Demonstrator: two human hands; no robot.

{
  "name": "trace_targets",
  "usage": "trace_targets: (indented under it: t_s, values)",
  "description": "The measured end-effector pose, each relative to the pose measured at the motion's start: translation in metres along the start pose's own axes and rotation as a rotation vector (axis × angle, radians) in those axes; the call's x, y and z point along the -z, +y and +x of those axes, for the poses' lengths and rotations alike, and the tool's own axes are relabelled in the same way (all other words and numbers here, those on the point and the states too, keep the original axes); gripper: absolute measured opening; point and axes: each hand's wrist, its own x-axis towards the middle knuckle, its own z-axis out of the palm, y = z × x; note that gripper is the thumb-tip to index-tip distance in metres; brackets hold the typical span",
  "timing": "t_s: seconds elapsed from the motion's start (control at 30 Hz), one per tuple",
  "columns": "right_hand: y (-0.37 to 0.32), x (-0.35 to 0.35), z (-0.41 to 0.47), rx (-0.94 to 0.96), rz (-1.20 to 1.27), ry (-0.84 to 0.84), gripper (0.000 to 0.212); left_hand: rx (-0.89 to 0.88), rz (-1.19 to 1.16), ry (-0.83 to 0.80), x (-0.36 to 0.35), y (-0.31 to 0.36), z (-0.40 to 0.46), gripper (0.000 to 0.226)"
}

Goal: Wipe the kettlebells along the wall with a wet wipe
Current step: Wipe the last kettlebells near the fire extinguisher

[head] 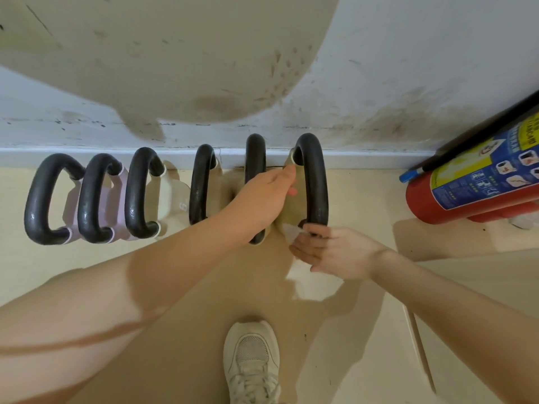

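Several kettlebells with black loop handles stand in a row against the wall. The two at the left point(87, 199) have pale pink bodies, the others cream bodies. My left hand point(262, 196) rests flat on the body of the rightmost kettlebell point(313, 176), between its handle and the neighbouring handle point(255, 164). My right hand point(335, 253) grips a white wet wipe point(294, 230) and presses it to the near base of the rightmost handle. More of the wipe hangs below the palm.
A red fire extinguisher point(466, 193) with a blue and yellow label lies at the right by the wall. My white sneaker point(252, 363) stands on the cream floor below the hands. The scuffed white wall and baseboard point(379, 158) run behind the row.
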Motion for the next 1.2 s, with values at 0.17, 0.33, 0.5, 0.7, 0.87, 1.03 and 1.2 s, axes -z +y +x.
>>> trace_targets:
  t_s: [0.17,0.33,0.5,0.7,0.87,1.03,1.2]
  values:
    - [0.062,0.014,0.004,-0.385,0.221,0.154,0.046,0.029,-0.098,0.014,-0.007,0.001,0.004,0.034]
    - [0.067,0.011,0.032,-0.239,0.324,0.13,0.053,0.192,-0.247,-0.06,-0.01,0.004,0.004,0.026]
    - [0.109,0.006,0.033,-0.458,0.546,0.258,0.054,0.336,-0.258,-0.08,-0.011,0.001,0.006,0.017]
    - [0.125,0.001,0.059,-0.361,0.539,-0.015,0.078,0.22,-0.006,-0.167,-0.018,0.007,0.016,0.01]
    - [0.15,-0.003,0.069,-0.559,0.685,0.0,0.064,0.224,0.1,-0.115,-0.033,0.012,0.041,0.032]
    - [0.138,0.002,0.066,-0.341,0.64,-0.023,0.079,0.31,-0.247,-0.163,-0.03,0.014,0.054,0.028]
    - [0.15,-0.001,0.076,-0.336,0.833,-0.056,0.066,0.186,0.032,-0.371,-0.052,-0.009,-0.004,0.013]
